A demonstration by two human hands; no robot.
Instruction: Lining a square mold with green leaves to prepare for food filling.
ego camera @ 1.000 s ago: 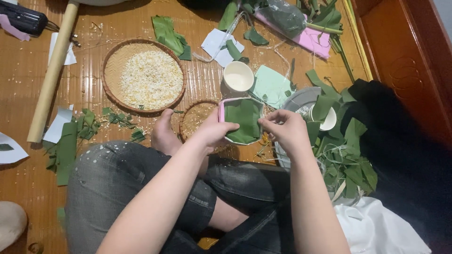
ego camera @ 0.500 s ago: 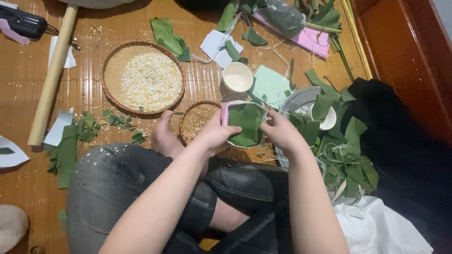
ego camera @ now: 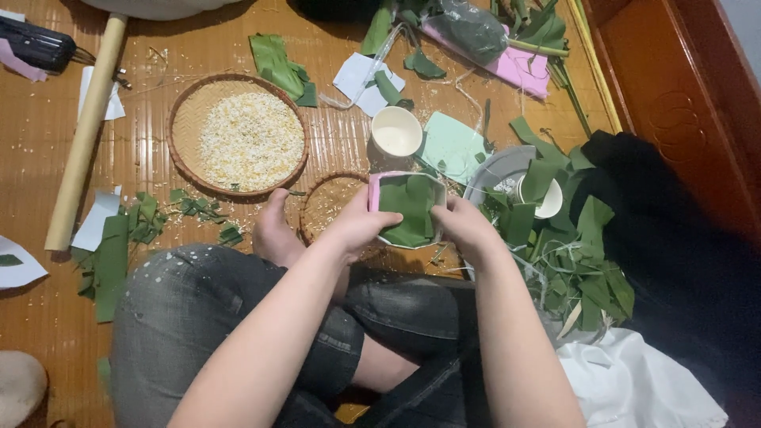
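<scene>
Seated on the floor, the left hand and right hand each grasped a side of the square mould, already lined with green leaves but not yet filled, above the small basket.

Bare wooden floor lies open left of the round rice tray, up to a long pale roll. Ahead of the hands the way is crowded — a white cup, a small woven basket, a metal bowl. To the right, heaped green leaves and dark cloth block passage.
</scene>
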